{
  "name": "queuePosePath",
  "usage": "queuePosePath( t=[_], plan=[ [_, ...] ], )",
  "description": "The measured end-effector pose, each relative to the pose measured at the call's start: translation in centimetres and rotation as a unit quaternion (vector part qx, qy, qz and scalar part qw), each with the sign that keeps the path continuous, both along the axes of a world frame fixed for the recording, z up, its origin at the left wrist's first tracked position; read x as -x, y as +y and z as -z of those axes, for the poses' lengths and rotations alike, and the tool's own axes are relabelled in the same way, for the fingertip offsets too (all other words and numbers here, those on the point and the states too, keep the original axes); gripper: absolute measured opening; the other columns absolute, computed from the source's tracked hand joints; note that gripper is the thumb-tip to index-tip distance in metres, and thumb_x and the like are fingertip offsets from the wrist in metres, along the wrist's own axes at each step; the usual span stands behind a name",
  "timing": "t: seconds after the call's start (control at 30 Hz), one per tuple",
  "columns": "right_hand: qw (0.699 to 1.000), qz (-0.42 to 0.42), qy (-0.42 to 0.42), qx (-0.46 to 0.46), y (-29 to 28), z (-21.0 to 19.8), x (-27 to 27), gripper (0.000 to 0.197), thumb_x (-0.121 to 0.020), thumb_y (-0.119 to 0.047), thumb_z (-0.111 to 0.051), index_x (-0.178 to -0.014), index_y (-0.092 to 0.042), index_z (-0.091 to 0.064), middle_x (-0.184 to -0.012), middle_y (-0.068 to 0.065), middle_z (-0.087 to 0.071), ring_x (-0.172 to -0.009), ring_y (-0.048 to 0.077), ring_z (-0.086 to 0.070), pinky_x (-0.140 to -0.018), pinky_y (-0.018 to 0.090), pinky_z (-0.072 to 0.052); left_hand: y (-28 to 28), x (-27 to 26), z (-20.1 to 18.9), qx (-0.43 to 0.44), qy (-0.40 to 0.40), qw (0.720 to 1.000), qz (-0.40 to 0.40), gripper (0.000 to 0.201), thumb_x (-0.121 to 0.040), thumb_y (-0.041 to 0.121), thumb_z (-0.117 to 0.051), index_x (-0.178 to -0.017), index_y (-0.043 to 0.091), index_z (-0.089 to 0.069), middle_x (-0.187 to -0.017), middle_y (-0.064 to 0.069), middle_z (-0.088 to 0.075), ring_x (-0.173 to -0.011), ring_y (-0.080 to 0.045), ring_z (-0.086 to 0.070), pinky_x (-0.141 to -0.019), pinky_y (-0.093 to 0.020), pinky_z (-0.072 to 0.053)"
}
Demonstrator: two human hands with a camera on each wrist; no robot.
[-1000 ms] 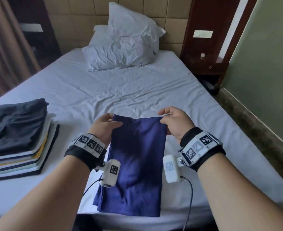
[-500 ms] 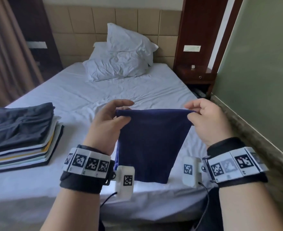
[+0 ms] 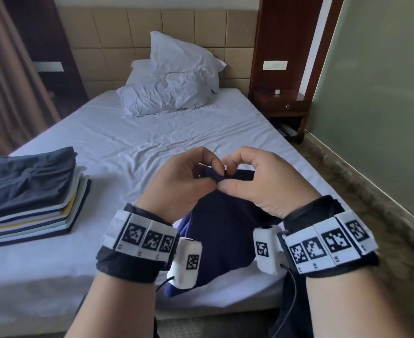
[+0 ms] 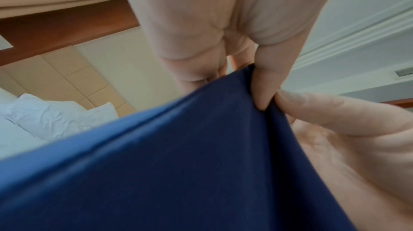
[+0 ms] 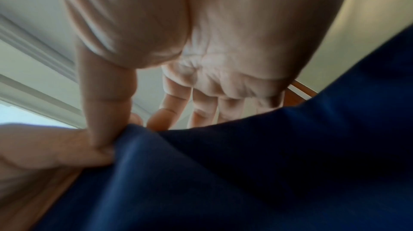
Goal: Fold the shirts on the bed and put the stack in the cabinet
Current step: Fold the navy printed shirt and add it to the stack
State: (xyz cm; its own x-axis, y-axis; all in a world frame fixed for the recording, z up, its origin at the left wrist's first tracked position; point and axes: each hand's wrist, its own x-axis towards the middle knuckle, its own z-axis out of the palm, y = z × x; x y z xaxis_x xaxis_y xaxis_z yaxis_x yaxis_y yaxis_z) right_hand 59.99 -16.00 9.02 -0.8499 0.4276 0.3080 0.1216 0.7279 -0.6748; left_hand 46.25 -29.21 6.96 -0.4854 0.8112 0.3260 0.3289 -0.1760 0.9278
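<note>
Item: dark navy blue cloth shirt, partly folded, held up above the near edge of the bed with the white wrinkled sheet, its lower end hanging down towards the mattress edge. Left hand: thumb and forefinger curled, pinching the shirt's top edge. Right hand: thumb and forefinger likewise curled, pinching the same edge, the two hands touching at the fingertips. Head view only: the stack of folded shirts, dark grey on top with white, yellow and navy layers beneath, lying on the sheet well to the left of the hands; two white crumpled pillows against the tan padded headboard; a reddish-brown wooden bedside table to the right. Left wrist view only: the pinch from beneath, the thumb pressed into a fold of the navy cloth, the other hand's finger meeting it. Right wrist view only: the remaining fingers of the right hand hanging loose behind the cloth; picture blurred.
</note>
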Motion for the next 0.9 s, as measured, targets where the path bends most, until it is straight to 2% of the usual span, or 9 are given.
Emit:
queuePosePath(
  t=[0.2,0.27,0.33,0.43,0.53,0.63,0.7,0.77,0.9],
  plan=[
    [1.000,-0.029,0.010,-0.005,-0.4,-0.1,-0.2,0.018,-0.079,-0.032,-0.082,-0.083,-0.026,-0.066,-0.092,-0.009,-0.072,-0.096,0.006,-0.066,-0.094,0.038,-0.051,-0.5,0.2,0.3,0.020,0.019,0.999,-0.019,0.022,-0.063,0.015,-0.068,-0.083,0.025,-0.068,-0.090,-0.015,-0.075,-0.088,-0.045,-0.067,-0.091,-0.061,-0.051],
    [0.999,-0.031,0.004,-0.011,-0.6,-0.1,0.0,0.018,-0.078,-0.033,-0.082,-0.083,-0.027,-0.066,-0.089,-0.005,-0.072,-0.087,0.013,-0.067,-0.085,0.040,-0.053,-0.6,0.4,0.3,0.023,0.014,0.999,-0.025,0.026,-0.064,0.012,-0.068,-0.086,0.024,-0.065,-0.088,-0.015,-0.075,-0.081,-0.037,-0.067,-0.085,-0.054,-0.052],
    [0.999,-0.035,-0.007,-0.018,-1.0,-0.1,0.3,0.020,-0.076,-0.033,-0.083,-0.083,-0.026,-0.066,-0.085,-0.002,-0.071,-0.080,0.017,-0.066,-0.079,0.041,-0.054,-0.8,0.7,0.3,0.026,0.017,0.999,-0.028,0.031,-0.065,0.008,-0.067,-0.091,0.025,-0.063,-0.094,-0.011,-0.074,-0.083,-0.031,-0.069,-0.083,-0.056,-0.053],
    [0.999,-0.032,-0.010,-0.024,-1.3,0.1,0.8,0.022,-0.075,-0.030,-0.084,-0.082,-0.024,-0.063,-0.081,-0.002,-0.069,-0.075,0.016,-0.063,-0.074,0.038,-0.053,-1.1,1.1,0.3,0.017,0.007,0.999,-0.027,0.034,-0.063,0.012,-0.072,-0.093,0.027,-0.063,-0.107,-0.004,-0.070,-0.087,-0.029,-0.072,-0.088,-0.063,-0.053],
    [0.998,-0.015,-0.015,-0.054,-1.4,0.2,1.2,0.020,-0.076,-0.029,-0.082,-0.083,-0.026,-0.064,-0.079,-0.005,-0.068,-0.075,0.011,-0.062,-0.069,0.028,-0.050,-1.3,1.5,0.6,0.013,-0.016,0.999,-0.030,0.034,-0.061,0.013,-0.075,-0.091,0.025,-0.063,-0.105,-0.001,-0.068,-0.084,-0.024,-0.072,-0.087,-0.053,-0.054],
    [0.997,-0.004,-0.020,-0.073,-1.7,0.0,1.5,0.016,-0.077,-0.030,-0.080,-0.085,-0.028,-0.067,-0.084,-0.009,-0.070,-0.082,0.005,-0.063,-0.075,0.020,-0.048,-1.6,2.0,0.9,0.016,-0.027,0.999,-0.030,0.036,-0.059,0.016,-0.080,-0.090,0.023,-0.064,-0.106,-0.004,-0.067,-0.084,-0.026,-0.071,-0.087,-0.050,-0.053],
    [0.998,-0.015,-0.011,-0.061,-2.0,0.0,1.7,0.013,-0.078,-0.028,-0.079,-0.085,-0.029,-0.069,-0.086,-0.010,-0.072,-0.086,0.006,-0.065,-0.083,0.024,-0.050,-1.8,2.3,0.9,0.029,-0.012,0.999,-0.034,0.037,-0.057,0.023,-0.079,-0.091,0.026,-0.064,-0.111,-0.005,-0.067,-0.088,-0.033,-0.072,-0.088,-0.054,-0.054],
    [0.998,-0.035,0.003,-0.046,-2.1,0.1,2.0,0.012,-0.078,-0.025,-0.078,-0.085,-0.029,-0.070,-0.087,-0.011,-0.073,-0.089,0.006,-0.067,-0.089,0.032,-0.052,-2.0,2.4,0.8,0.037,0.003,0.999,-0.033,0.037,-0.056,0.027,-0.078,-0.091,0.028,-0.064,-0.114,-0.005,-0.067,-0.088,-0.031,-0.072,-0.087,-0.053,-0.054],
    [0.998,-0.028,0.013,-0.047,-2.3,0.3,2.5,0.006,-0.082,-0.025,-0.076,-0.086,-0.028,-0.073,-0.084,-0.010,-0.073,-0.084,0.007,-0.068,-0.083,0.033,-0.053,-2.3,2.5,0.8,0.043,0.030,0.998,-0.040,0.037,-0.058,0.029,-0.079,-0.092,0.030,-0.063,-0.110,0.001,-0.069,-0.090,-0.035,-0.072,-0.092,-0.061,-0.053]
  ],
)
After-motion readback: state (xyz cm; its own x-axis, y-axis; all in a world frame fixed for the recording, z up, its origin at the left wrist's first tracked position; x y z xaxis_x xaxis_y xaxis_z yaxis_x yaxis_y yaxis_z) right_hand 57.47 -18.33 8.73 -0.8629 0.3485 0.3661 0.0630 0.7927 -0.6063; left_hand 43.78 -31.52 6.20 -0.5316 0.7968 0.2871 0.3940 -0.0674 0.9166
